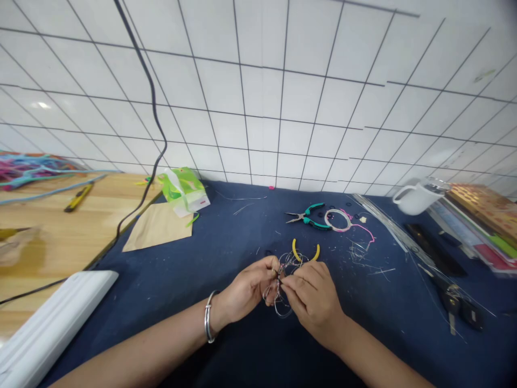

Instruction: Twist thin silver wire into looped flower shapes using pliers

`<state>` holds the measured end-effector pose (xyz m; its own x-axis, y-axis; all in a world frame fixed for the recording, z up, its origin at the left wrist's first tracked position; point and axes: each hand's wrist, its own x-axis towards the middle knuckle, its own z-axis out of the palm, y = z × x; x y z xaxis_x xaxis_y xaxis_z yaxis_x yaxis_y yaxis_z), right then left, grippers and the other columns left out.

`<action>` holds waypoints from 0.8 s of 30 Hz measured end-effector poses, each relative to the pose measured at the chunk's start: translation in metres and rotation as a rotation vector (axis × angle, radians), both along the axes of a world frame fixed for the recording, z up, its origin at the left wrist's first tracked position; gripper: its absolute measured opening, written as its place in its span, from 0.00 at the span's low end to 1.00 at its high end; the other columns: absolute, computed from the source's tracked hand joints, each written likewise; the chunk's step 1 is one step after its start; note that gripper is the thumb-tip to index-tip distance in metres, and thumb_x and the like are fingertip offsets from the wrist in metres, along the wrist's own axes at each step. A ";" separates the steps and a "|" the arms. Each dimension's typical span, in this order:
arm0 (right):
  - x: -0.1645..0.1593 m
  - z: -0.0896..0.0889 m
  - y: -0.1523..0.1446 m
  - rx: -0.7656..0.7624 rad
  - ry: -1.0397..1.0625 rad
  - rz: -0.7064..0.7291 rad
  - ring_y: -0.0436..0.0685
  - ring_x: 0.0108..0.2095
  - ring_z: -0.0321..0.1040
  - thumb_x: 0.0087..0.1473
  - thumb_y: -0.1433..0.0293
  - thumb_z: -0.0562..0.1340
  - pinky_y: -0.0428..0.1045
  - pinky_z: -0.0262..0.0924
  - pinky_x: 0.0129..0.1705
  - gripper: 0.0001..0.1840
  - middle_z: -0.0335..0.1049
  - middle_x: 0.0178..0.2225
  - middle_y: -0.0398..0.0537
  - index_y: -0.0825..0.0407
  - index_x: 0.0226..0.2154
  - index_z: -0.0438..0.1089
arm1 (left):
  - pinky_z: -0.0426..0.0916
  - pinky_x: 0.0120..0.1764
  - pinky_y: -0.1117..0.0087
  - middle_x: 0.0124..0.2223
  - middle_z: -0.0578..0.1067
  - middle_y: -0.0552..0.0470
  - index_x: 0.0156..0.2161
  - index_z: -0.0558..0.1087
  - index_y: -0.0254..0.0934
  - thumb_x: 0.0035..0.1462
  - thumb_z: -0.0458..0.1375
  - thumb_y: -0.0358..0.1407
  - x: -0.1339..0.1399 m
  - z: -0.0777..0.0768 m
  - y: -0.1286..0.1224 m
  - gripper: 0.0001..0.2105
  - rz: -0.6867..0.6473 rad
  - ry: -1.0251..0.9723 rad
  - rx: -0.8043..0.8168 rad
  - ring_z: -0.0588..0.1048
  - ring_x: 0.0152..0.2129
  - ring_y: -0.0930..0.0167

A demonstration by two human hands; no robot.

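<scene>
Both hands meet low in the middle of the head view, over a dark blue mat [169, 293]. Between them is a looped piece of thin silvery wire [284, 310], its rings showing above and below the fingers. My left hand [246, 288], with a silver bangle at the wrist, is closed on the wire's left side. My right hand [313, 296] pinches the same wire from the right. Fingers hide the exact spot they grip. Just beyond the hands lie yellow-handled pliers [317, 252], partly covered by wire and fingers.
Teal-handled needle-nose pliers [313, 215] lie farther back beside a wire coil [338, 220]. At right are wire lengths [382, 221], keys [452, 307], a white mug [420, 196] and stacked books [484, 226]. A brown paper sheet [157, 229], white power strip [68, 318] and black cable [153, 102] are left.
</scene>
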<state>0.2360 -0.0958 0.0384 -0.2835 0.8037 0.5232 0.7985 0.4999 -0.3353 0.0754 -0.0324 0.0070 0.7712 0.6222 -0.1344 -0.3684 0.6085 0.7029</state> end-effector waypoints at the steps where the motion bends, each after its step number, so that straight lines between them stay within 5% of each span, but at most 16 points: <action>1: 0.000 -0.001 0.000 0.003 -0.002 -0.003 0.54 0.31 0.60 0.54 0.74 0.56 0.53 0.53 0.36 0.06 0.64 0.27 0.46 0.51 0.32 0.68 | 0.59 0.21 0.76 0.22 0.64 0.56 0.32 0.63 0.35 0.54 0.51 0.31 0.000 0.001 -0.001 0.02 -0.003 0.012 0.015 0.66 0.16 0.76; 15: -0.004 -0.005 0.000 0.008 -0.020 -0.043 0.54 0.30 0.58 0.52 0.76 0.54 0.53 0.53 0.35 0.08 0.63 0.25 0.46 0.52 0.27 0.67 | 0.56 0.27 0.74 0.22 0.62 0.57 0.31 0.61 0.36 0.60 0.48 0.38 0.008 0.008 -0.017 0.09 0.091 0.238 0.295 0.60 0.20 0.76; 24: -0.007 -0.012 0.004 -0.026 0.200 -0.114 0.54 0.30 0.58 0.48 0.77 0.55 0.52 0.55 0.35 0.07 0.61 0.25 0.45 0.52 0.23 0.63 | 0.58 0.28 0.73 0.24 0.63 0.56 0.31 0.60 0.35 0.60 0.47 0.37 0.003 0.015 -0.016 0.09 0.022 0.288 0.420 0.62 0.22 0.75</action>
